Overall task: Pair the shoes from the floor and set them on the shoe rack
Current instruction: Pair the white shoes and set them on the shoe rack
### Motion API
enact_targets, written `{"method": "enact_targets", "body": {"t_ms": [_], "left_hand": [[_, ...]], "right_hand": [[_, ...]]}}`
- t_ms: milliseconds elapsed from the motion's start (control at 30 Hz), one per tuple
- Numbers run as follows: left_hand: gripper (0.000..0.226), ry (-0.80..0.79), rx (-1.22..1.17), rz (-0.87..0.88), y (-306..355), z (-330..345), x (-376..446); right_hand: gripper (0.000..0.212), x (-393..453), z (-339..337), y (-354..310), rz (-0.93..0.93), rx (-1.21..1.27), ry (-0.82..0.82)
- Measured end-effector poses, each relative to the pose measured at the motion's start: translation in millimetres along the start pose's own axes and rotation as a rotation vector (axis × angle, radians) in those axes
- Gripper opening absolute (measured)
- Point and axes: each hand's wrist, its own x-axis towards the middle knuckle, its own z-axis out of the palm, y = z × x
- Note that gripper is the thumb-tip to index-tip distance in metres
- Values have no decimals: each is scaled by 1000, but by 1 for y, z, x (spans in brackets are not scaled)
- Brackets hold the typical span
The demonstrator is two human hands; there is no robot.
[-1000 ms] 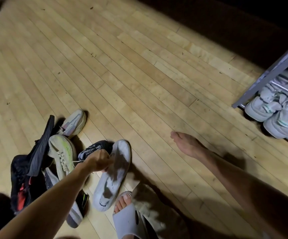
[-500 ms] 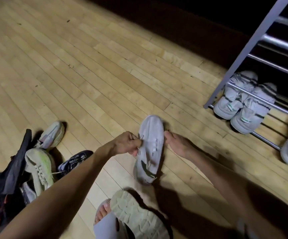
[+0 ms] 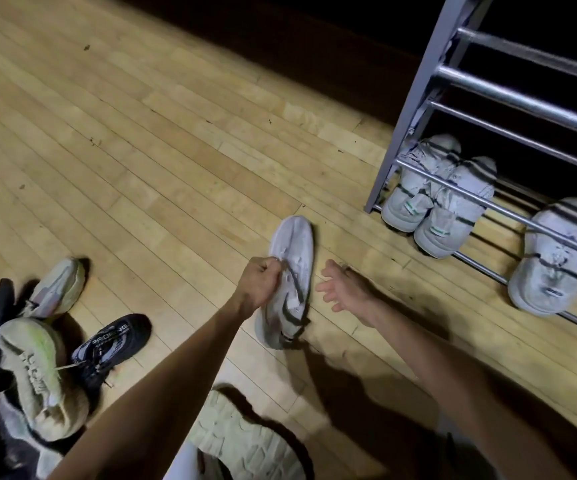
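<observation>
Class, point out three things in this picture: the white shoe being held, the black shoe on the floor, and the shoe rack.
white shoe (image 3: 294,244): head view, on its toe end above the left hand.
black shoe (image 3: 115,336): head view, on its printed tongue.
shoe rack (image 3: 415,109): head view, on its grey upright post.

White shoe (image 3: 292,271) with black stripes. Black shoe (image 3: 114,344) with white letters, pale shoe (image 3: 34,368) with bright yellow-green. Grey-white shoes (image 3: 436,202) with green marks on silver rack (image 3: 415,109); tan floor (image 3: 141,150).

A home, likely an entryway; pale wooden plank floor (image 3: 162,140); a metal shoe rack (image 3: 508,95) holding worn grey sneakers (image 3: 432,199); more shoes heaped loose (image 3: 38,368) on the boards.
</observation>
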Motion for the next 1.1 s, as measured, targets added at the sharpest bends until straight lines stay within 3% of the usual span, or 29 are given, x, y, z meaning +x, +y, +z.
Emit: {"method": "enact_targets", "body": {"t_ms": [100, 200, 333, 433, 533, 667, 800, 933, 1100], "left_hand": [[32, 7, -51, -93, -13, 3, -5], [12, 82, -69, -187, -26, 8, -11], [42, 173, -128, -230, -30, 15, -13], [44, 99, 27, -310, -39, 17, -11], [31, 51, 143, -349, -40, 20, -13], [36, -9, -17, -409, -42, 29, -18], [38, -19, -164, -379, -35, 42, -24], [27, -66, -270, -319, -9, 60, -28], [24, -179, -242, -240, 30, 91, -29]], "right_hand": [[61, 0, 10, -1, 21, 26, -20], [59, 2, 14, 4, 36, -2, -27], [59, 6, 14, 15, 55, 18, -38], [60, 6, 17, 20, 81, 38, -61], [57, 3, 21, 22, 84, 37, -91], [42, 5, 18, 28, 89, 33, -68], [25, 9, -10, 31, 80, 5, -6], [28, 2, -43, 35, 59, 52, 55], [16, -18, -88, 48, 39, 216, 169]]}}
